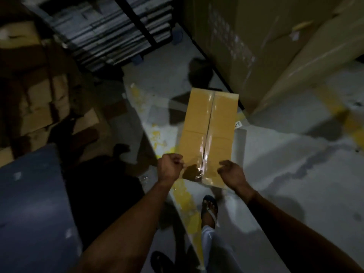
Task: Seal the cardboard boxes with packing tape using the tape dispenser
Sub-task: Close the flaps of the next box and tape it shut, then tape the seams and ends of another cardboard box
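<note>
Fingers (223,164) curled above taped box (208,134) (big carton (266,46) beyond).

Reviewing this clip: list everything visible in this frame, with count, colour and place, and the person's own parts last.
cardboard box: one, yellow-brown, on the floor at centre, glossy clear tape along its centre seam
large cartons: at least two, tan, stacked upper right
flattened cardboard stack: one, grey, strapped, upper left
brown boxes: several, dim, left side
blue sheet: one, lower left
floor: grey, with worn yellow paint marks
tape dispenser: none visible
feet in sandals: two, below the box
left hand: fingers curled, at the box's near left corner
right hand: fingers loosely curled, at the near right corner
</note>
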A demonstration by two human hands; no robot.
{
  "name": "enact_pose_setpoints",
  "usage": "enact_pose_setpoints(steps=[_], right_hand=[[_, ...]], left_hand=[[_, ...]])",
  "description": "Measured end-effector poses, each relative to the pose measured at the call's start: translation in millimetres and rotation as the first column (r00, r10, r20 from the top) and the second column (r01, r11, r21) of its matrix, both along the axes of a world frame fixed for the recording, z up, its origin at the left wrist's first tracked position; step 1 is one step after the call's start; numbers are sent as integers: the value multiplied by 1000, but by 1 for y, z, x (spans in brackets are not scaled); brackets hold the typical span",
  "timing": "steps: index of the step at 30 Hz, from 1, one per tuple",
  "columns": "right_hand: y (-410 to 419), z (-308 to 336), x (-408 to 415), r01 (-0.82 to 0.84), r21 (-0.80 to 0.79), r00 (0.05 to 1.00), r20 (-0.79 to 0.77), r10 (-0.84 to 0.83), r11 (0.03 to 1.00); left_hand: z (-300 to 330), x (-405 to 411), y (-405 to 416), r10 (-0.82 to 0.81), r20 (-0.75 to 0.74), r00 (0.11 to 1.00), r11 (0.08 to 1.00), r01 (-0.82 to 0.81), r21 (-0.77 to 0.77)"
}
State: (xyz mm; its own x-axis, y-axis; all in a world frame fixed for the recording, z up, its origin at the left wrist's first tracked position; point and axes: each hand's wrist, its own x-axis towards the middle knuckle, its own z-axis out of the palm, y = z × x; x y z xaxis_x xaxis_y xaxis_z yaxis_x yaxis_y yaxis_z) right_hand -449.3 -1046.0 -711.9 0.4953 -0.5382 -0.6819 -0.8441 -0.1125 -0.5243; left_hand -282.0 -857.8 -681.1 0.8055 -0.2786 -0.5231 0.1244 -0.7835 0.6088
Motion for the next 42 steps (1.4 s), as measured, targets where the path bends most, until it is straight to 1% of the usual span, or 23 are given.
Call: enact_pose_setpoints(steps=[3, 5, 6, 7, 8, 10, 11, 12, 13, 15, 17, 18, 20, 23, 25, 28, 31, 34, 38, 41, 42], right_hand=[[57, 47, -12, -119, 41, 992, 40, 117, 992], [93, 77, -13, -150, 3, 984, 98, 149, 989], [111, 93, -10, -182, -23, 976, 119, 183, 983], [130, 108, -5, -231, -58, 960, 148, 237, 971], [149, 124, 2, -288, -87, 938, 175, 299, 954], [189, 157, 18, -360, -114, 898, 225, 377, 926], [210, 171, 28, -381, -143, 879, 250, 405, 914], [233, 186, 37, -399, -194, 854, 278, 440, 896], [259, 202, 45, -415, -245, 827, 300, 476, 876], [311, 235, 62, -443, -289, 786, 330, 523, 849], [362, 264, 76, -474, -322, 735, 367, 569, 820], [387, 278, 84, -494, -340, 702, 387, 598, 800], [433, 304, 102, -542, -376, 628, 414, 659, 752], [493, 351, 148, -568, -379, 543, 493, 679, 730], [529, 382, 185, -573, -413, 483, 528, 699, 708], [572, 414, 243, -584, -480, 442, 488, 752, 655], [608, 430, 298, -607, -499, 421, 459, 782, 619], [636, 454, 340, -574, -591, 412, 390, 824, 567], [660, 466, 407, -548, -672, 424, 289, 858, 497], [675, 468, 463, -474, -759, 461, 217, 860, 446], [682, 470, 478, -464, -790, 467, 166, 868, 400]], left_hand=[[73, -37, 57, -4, 57, 998, 993, 11, -121], [121, -51, 93, 5, 100, 995, 987, 11, -161], [145, -54, 109, 7, 127, 992, 988, 12, -151], [166, -56, 125, -4, 171, 985, 994, 23, -110], [188, -58, 141, -35, 201, 979, 999, 40, -18], [227, -60, 180, -103, 187, 977, 978, 65, 196], [241, -60, 204, -131, 187, 974, 964, 81, 253], [252, -60, 232, -146, 198, 969, 960, 91, 263], [260, -60, 263, -130, 237, 963, 969, 74, 234], [275, -55, 327, 0, 344, 939, 994, -37, 103], [287, -46, 386, 118, 417, 901, 992, -129, 0], [300, -41, 413, 143, 413, 900, 988, -155, -4], [325, -23, 461, 133, 371, 919, 987, -158, 39], [362, 24, 523, 146, 416, 898, 982, -181, 47], [381, 56, 558, 218, 450, 866, 971, -239, -10], [402, 91, 605, 384, 423, 821, 923, -333, -192], [432, 111, 645, 464, 381, 800, 879, -363, -308], [450, 145, 685, 548, 277, 789, 809, -416, -415], [451, 207, 733, 557, 121, 821, 740, -425, -521], [438, 262, 759, 534, 55, 844, 725, -423, -543], [432, 278, 765, 525, 40, 850, 726, -422, -544]])
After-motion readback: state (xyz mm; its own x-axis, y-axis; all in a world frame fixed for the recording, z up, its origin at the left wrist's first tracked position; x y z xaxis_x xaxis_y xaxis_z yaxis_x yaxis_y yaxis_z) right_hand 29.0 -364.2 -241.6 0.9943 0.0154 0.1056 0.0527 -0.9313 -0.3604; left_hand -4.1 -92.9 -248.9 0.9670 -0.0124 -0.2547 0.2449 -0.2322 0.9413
